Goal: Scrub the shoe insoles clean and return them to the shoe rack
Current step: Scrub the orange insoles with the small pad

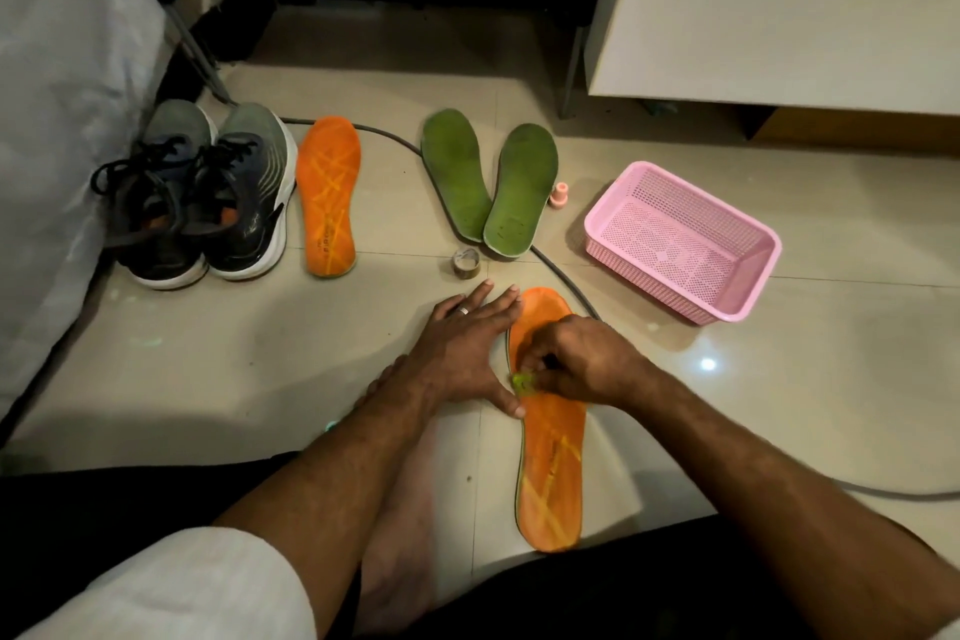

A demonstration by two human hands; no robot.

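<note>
The flat orange foam insole with pale yellow crossing lines (550,463) lies on the glossy tiled floor (208,364), long axis running away from the person. The left hand (462,353) presses beside it, fingers straight and slightly spread; the right hand (576,359) pinches a small yellow-green scrubber (521,383) against it.

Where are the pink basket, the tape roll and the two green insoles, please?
pink basket (727,309): head view, near rim.
tape roll (465,264): head view, its side.
green insoles (519,192): head view, middle of the right one.
</note>
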